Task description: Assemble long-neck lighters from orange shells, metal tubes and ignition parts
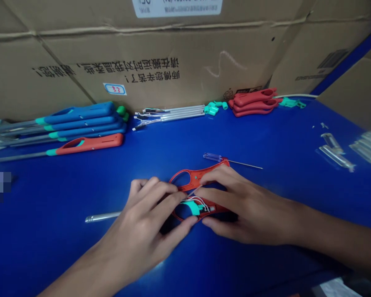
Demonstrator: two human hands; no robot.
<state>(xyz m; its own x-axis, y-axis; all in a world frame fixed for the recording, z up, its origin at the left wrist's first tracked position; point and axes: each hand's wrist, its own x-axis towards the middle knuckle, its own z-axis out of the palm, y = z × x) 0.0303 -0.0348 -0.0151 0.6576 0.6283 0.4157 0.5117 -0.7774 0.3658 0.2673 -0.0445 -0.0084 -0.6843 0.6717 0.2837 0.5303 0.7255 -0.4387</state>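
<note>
Red plastic lighter casing is held flat on a blue table, near the middle of the view, with a teal plastic part and thin white wires seated in it. It is gripped from both sides. The left hand is closed narrowly around one end, its fingers curved over the casing, and the right hand is laid across the other end, its fingers spread on the red plastic.

A small screwdriver is placed just beyond the right hand, and a metal tube lies beside the left hand. Further back, blue lighters and a red-and-blue lighter are lined up, next to bundled metal tubes, small teal parts and stacked red casings. Clear plastic bags are seen at the right, and cardboard boxes are stacked behind the table.
</note>
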